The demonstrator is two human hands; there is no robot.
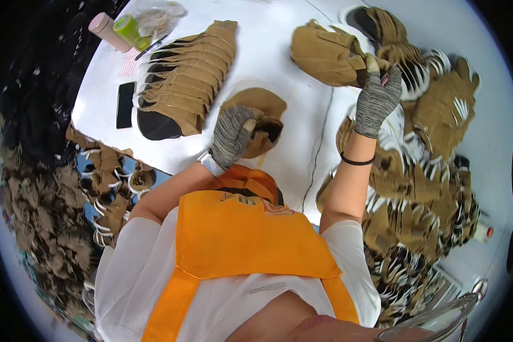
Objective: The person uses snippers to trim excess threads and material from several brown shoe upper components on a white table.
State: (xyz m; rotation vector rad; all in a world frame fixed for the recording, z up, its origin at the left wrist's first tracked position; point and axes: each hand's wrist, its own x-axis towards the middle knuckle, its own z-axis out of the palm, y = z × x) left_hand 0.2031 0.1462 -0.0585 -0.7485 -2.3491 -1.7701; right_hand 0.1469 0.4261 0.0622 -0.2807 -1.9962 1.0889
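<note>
My left hand (231, 137), in a grey knitted glove with bare fingertips, is closed on a brown shoe upper (262, 102) in front of me. The upper lies on the white table, its dark opening facing right. Further right, my right hand (378, 97) wears a similar glove and has its fingers curled. A small pinkish thing (385, 78) shows at its fingers, too small to name. Beside its fingertips lies another brown upper piece (325, 54), perhaps touched by them; I cannot tell.
A row of stacked brown uppers (182, 80) stands at the left of the white table (262, 51). A phone (126, 105), a pink bottle (108, 31) and a green roll (130, 29) are beyond it. Heaped uppers (416, 176) fill the right side; more pieces (111, 176) lie below left.
</note>
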